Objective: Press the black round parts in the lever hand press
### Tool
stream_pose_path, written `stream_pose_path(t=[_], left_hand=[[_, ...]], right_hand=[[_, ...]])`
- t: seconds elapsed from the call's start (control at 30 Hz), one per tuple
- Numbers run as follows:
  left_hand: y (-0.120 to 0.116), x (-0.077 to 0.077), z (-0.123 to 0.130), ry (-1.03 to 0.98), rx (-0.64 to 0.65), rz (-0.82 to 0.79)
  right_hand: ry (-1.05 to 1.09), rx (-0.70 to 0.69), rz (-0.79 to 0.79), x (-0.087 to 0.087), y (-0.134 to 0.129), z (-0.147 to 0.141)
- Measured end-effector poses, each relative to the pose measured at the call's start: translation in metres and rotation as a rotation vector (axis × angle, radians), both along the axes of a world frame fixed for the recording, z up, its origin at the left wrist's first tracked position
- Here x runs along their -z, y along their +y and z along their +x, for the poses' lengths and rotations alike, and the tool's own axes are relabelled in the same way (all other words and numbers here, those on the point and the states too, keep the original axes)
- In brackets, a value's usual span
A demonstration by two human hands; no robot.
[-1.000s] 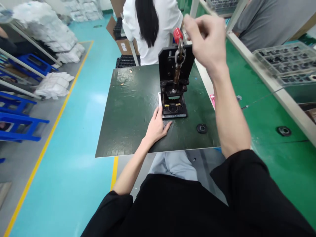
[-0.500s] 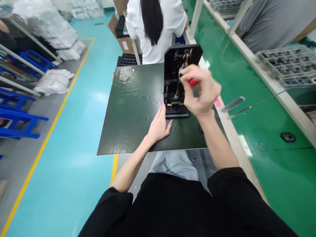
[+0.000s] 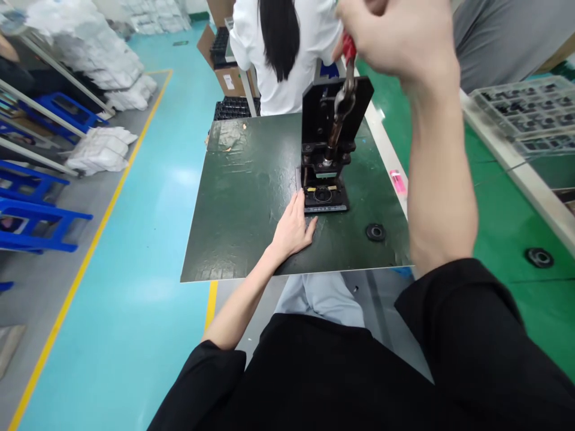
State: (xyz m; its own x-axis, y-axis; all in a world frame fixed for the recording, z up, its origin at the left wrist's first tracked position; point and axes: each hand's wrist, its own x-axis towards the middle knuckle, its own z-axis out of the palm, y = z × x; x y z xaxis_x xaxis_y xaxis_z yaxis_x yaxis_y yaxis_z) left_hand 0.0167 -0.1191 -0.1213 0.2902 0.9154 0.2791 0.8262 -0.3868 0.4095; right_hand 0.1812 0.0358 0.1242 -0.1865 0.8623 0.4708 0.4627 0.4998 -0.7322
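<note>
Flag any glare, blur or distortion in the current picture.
Head view: whitish glare on the turquoise floor, fainter shine on the dark green tabletop; head view: the right hand looks soft, the press clearer; head view: the right forearm looms large, probably from a wide lens close by.

At one o'clock the right grip (image 3: 399, 39) is at the red knob (image 3: 348, 49) of the lever (image 3: 344, 99), its hold hard to judge at the frame edge. The left grip (image 3: 293, 228) lies on the dark green surface (image 3: 242, 209), touching the black press (image 3: 317, 146) at eight o'clock; a black round part (image 3: 375, 232) rests at four.
</note>
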Motion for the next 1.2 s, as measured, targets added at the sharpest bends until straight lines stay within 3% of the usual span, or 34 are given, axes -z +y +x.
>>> stream_pose_path(t=[0.07,0.1,0.17,0.23,0.27,0.33,0.43,0.5,0.57,0.67,0.83,0.97,1.07,1.2], left_hand=[[0.000,0.000,0.000,-0.003,0.002,-0.002],[0.000,-0.001,0.000,0.000,0.002,-0.002],[0.000,-0.001,0.000,0.012,-0.001,0.002],[-0.001,-0.002,0.000,0.022,-0.003,0.007],[-0.001,-0.002,0.000,0.024,-0.005,0.011],[-0.001,-0.002,0.000,0.022,-0.007,0.016],[-0.001,-0.002,0.000,0.023,0.000,0.021],[-0.001,-0.001,-0.001,0.022,0.006,0.020],[0.000,0.000,-0.001,0.017,0.005,0.015],[0.000,0.000,-0.002,0.013,0.001,0.013],[0.000,-0.002,-0.003,0.011,0.005,0.024],[0.001,-0.003,-0.004,0.016,0.008,0.032],[0.002,-0.004,-0.007,0.009,0.007,0.031],[-0.001,-0.001,-0.013,0.001,-0.014,0.070]], right_hand=[[-0.228,0.040,-0.105,-0.004,0.035,0.003],[-0.285,0.090,-0.073,0.001,0.044,0.007],[-0.184,0.260,0.097,0.021,0.042,0.020],[-0.050,0.445,0.297,0.051,0.012,0.033],[-0.014,0.513,0.314,0.068,-0.010,0.036],[-0.038,0.548,0.202,0.105,-0.059,0.035],[-0.244,0.423,-0.126,0.156,-0.114,0.017],[-0.384,0.398,-0.213,0.181,-0.126,0.003],[-0.463,0.420,-0.180,0.195,-0.125,-0.007],[-0.507,0.444,-0.118,0.197,-0.114,-0.013],[-0.639,0.430,-0.301,0.173,-0.106,-0.019],[-0.561,0.404,-0.341,0.160,-0.110,-0.015],[-0.376,0.401,-0.273,0.160,-0.141,0.008],[-0.206,0.486,-0.164,0.175,-0.226,0.069]])
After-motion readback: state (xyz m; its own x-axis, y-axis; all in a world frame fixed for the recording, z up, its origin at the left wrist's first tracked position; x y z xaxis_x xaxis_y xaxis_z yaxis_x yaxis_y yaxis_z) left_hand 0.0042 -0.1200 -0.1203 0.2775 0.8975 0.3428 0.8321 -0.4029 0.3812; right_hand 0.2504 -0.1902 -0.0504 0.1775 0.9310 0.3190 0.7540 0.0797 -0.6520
